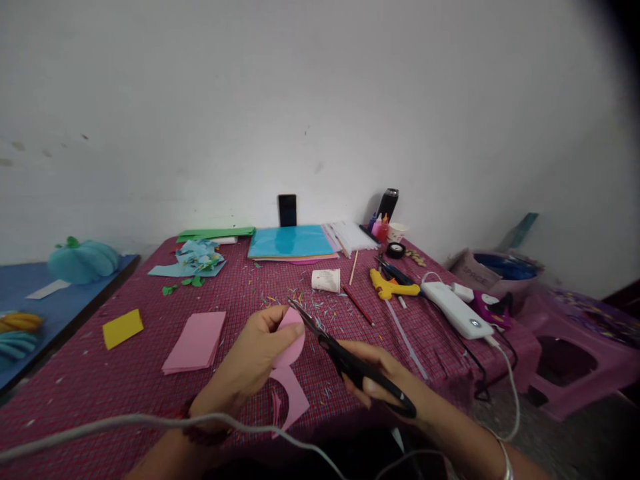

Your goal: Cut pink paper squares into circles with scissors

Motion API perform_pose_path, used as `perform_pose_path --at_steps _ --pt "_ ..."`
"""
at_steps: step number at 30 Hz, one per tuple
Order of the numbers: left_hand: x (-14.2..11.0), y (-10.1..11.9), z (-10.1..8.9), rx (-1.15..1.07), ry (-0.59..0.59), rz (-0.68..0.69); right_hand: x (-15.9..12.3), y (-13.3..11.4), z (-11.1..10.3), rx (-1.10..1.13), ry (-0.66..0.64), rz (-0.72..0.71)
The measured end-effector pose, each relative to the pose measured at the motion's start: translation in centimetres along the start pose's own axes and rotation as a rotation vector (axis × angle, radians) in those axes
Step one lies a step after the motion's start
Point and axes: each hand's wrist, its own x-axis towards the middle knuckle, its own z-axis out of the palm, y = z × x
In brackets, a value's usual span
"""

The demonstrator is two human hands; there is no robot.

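Note:
My left hand (265,343) pinches a piece of pink paper (291,348) with a rounded edge, above the front of the table. A curved pink offcut (295,400) hangs below it; whether the two are still joined I cannot tell. Black-handled scissors (350,363) are gripped in my right hand (377,377), fingers in the handle loops. Their blades point up and left, with the tips at the upper edge of the pink paper. To the left of my left hand lies a stack of pink paper (196,341).
A paper cup (326,280) lies on its side among paper scraps. Beyond it are blue sheets (293,241). A yellow glue gun (393,285), a white power strip (456,310) and cables stand right. A yellow paper (123,329) lies left. A white cable (220,417) crosses in front.

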Motion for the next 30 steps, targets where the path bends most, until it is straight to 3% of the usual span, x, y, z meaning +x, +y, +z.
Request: perform_pose_path --at_steps 5,15,30 --pt "0.1 -0.5 0.2 -0.011 0.006 0.01 0.2 -0.7 0.5 0.016 -0.019 -0.03" --pt "0.0 -0.2 0.8 -0.029 -0.01 0.015 0.7 0.5 1.2 0.102 0.034 -0.055" --pt "0.2 -0.5 0.1 0.042 -0.082 -0.027 0.5 -0.2 1.2 0.07 0.014 -0.046"
